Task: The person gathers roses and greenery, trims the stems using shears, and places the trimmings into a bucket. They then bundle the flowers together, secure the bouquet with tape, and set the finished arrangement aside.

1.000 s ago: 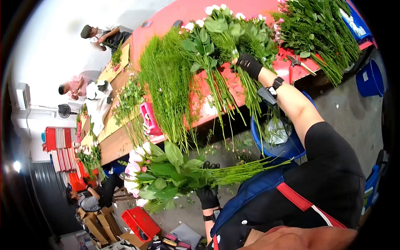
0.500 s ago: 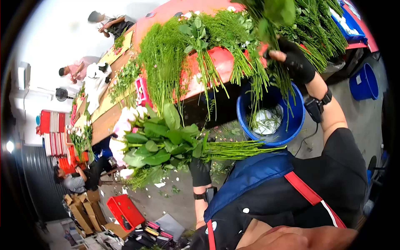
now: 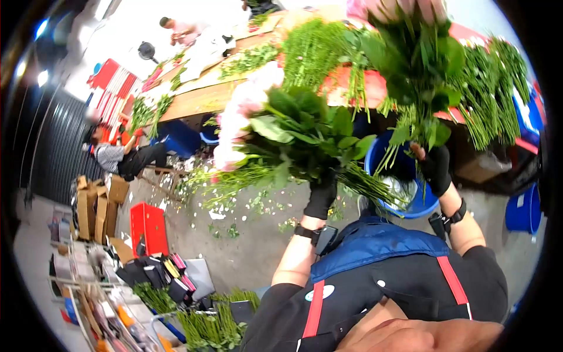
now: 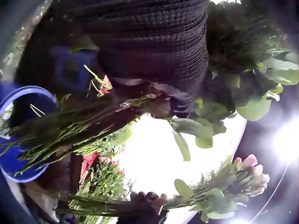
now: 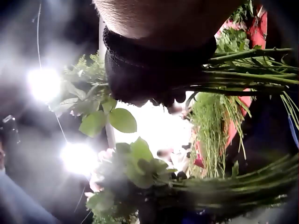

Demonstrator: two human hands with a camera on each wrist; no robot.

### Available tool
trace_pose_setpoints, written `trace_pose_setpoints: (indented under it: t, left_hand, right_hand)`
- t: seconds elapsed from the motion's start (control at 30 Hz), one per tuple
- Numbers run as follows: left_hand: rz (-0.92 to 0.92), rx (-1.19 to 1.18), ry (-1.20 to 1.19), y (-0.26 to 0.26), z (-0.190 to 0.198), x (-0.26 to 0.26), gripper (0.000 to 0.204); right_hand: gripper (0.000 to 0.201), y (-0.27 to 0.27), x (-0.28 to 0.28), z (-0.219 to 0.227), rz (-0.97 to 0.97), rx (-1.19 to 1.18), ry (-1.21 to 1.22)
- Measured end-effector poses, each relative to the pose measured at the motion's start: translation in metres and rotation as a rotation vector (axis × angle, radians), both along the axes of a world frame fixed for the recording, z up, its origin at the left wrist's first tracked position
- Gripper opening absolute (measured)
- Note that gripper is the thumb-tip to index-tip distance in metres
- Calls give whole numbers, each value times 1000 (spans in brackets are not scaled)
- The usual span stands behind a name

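Note:
My left hand [image 3: 321, 192], in a black fingerless glove, grips a big bouquet of pale pink roses [image 3: 240, 126]. Its blooms point left and its green stems slant down to the right. To the right, my gloved right hand [image 3: 435, 169] holds a second bunch of leafy roses [image 3: 419, 76] nearly upright, pale pink heads at the top edge of the head view. In the left wrist view this bunch's rose heads [image 4: 256, 175] show beyond the right hand [image 4: 142, 206]. The right wrist view has long stems [image 5: 252, 77] running out from the right hand's grip.
A blue bucket [image 3: 425, 205] with cuttings stands below the hands. Along the table [image 3: 199, 102] lie feathery greenery [image 3: 314, 53] and leafy stems [image 3: 489, 97]. A second blue bucket [image 3: 523, 210] is at the right. A red crate [image 3: 148, 227] and scattered petals lie on the floor; other people work at the left and back.
My right hand has lifted the rose bunch off the table and turned it nearly upright. The left bouquet has risen and shifted right in view, and the head view has swung left.

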State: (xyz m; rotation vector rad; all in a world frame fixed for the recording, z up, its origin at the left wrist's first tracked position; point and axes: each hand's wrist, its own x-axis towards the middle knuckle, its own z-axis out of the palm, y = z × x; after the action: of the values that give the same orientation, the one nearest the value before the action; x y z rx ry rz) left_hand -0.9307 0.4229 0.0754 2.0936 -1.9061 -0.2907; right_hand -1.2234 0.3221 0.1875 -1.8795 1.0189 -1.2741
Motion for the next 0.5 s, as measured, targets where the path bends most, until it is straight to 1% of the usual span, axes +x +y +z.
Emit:
trace_pose_setpoints:
  t: [0.07, 0.1, 0.13, 0.17, 0.2, 0.23, 0.3, 0.33, 0.37, 0.4, 0.43, 0.5]
  left_hand:
    - [-168, -526, 90, -5, -40, 1, 40]
    - [-120, -482, 353, -3, -33, -8, 39]
    - [-78, -431, 619, 1, -19, -19, 39]
    - [-143, -368, 914, 0, -23, -26, 39]
    - [-182, -297, 1208, -1, -26, -32, 39]
    - [-335, -209, 1523, -11, -56, -30, 39]
    - [-678, 25, 2126, -33, -121, -22, 39]
    - [-782, 48, 2317, -32, -112, -27, 40]
    - [-894, 95, 2502, -31, -103, -32, 41]
    - [-921, 13, 2595, -10, -40, -49, 42]
    - [-985, -36, 2589, -10, -34, -54, 43]
    - [-1112, -134, 2577, -9, -21, -64, 45]
  right_hand:
    - [21, 9, 3, -34, 71, 3, -14]
    - [25, 16, 16, -42, 92, -10, -97]
    - [31, 13, 23, -72, 176, 146, -214]
    - [37, 10, 30, -101, 240, 304, -336]
    - [39, 12, 36, -111, 272, 250, -221]
    - [40, 14, 43, -120, 302, 189, -111]
    - [34, 49, 75, -39, 352, -325, 322]
    - [35, 50, 74, -32, 362, -144, 602]
    - [36, 47, 73, -35, 391, -174, 575]
    - [37, 43, 72, -42, 423, -204, 547]
    - [38, 42, 71, -47, 473, -195, 497]
    - [38, 42, 70, -56, 498, -68, 384]
